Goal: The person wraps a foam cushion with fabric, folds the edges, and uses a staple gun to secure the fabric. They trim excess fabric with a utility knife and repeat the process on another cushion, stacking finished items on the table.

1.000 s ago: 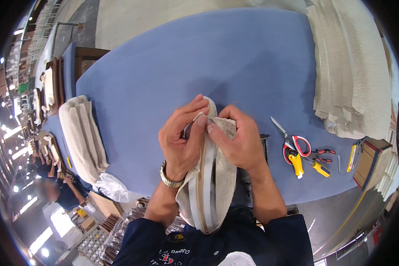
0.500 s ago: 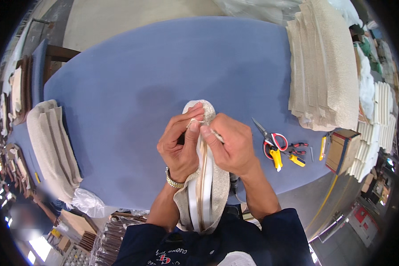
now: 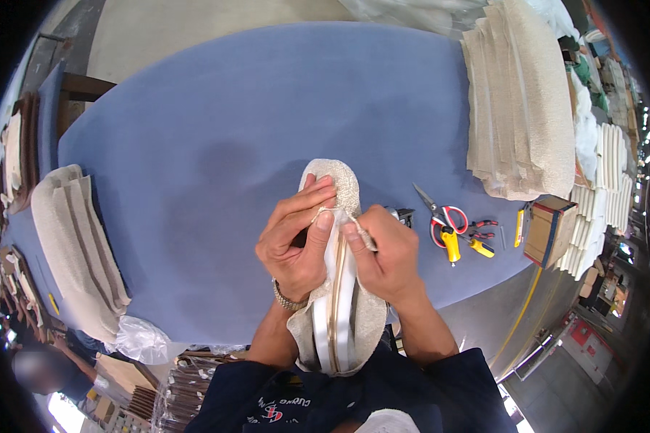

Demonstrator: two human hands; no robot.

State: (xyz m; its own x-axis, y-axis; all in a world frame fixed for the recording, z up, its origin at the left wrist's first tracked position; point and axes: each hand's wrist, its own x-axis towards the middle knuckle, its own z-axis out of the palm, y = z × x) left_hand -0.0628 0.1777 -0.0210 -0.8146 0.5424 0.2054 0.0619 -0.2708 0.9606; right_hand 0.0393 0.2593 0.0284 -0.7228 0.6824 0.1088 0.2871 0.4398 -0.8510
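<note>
A beige textured cushion cover (image 3: 339, 180) stands on its narrow edge in front of me, its far end rounded. Along its open side runs a brown zipper strip (image 3: 334, 303) with a white inner cushion (image 3: 345, 289) showing beside it. My left hand (image 3: 296, 234) pinches the cover's edge between thumb and fingers, its fingertips lying against the far end. From the right, my right hand (image 3: 384, 252) grips the opposite edge of the opening, thumb on top. Nearer my body the cover gapes around the white filling.
Blue cloth covers the table (image 3: 267, 94). To the right lie scissors (image 3: 444, 216), a yellow-handled tool (image 3: 450, 245), pliers (image 3: 482, 229) and a cardboard box (image 3: 550, 229). Folded beige covers stand at right (image 3: 520, 108) and left (image 3: 79, 245). Another person (image 3: 50, 372) is at lower left.
My right hand has drawn a little to the right and toward me, away from my left. The opening between them is wider, with more white showing. The view has shifted slightly.
</note>
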